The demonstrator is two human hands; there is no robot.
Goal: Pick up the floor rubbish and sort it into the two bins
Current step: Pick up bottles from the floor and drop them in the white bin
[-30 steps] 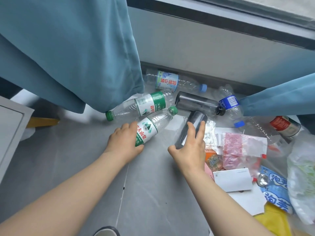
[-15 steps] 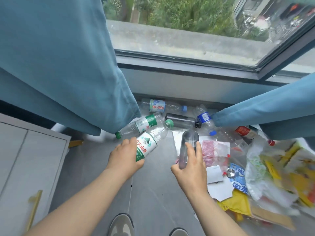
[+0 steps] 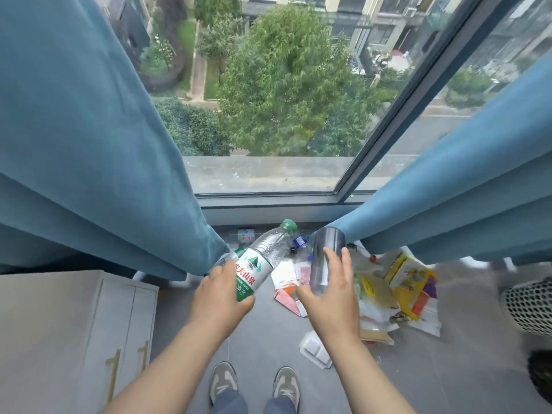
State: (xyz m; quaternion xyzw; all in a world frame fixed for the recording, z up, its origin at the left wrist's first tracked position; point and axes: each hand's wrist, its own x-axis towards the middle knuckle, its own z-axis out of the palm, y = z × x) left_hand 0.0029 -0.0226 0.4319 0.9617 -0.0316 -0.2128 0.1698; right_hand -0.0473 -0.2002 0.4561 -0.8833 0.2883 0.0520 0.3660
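My left hand [image 3: 219, 297] grips a clear water bottle [image 3: 263, 258] with a green cap and a green and white label, held up off the floor and tilted to the upper right. My right hand [image 3: 331, 294] holds a dark grey translucent plastic tube [image 3: 324, 259] upright beside it. Below and beyond both hands, more bottles [image 3: 300, 243] lie on the grey floor under the window. A heap of wrappers, paper and bags [image 3: 400, 288] spreads to the right.
Teal curtains [image 3: 89, 144] hang left and right of the window. A white cabinet [image 3: 68, 333] stands at the left. A white perforated basket [image 3: 530, 306] sits at the right edge, with a dark object [image 3: 540, 375] below it. My shoes [image 3: 254, 386] stand on the floor.
I have stood up: both hands rose from the floor with the bottle and the tube, and the view lifted from the rubbish to the window.
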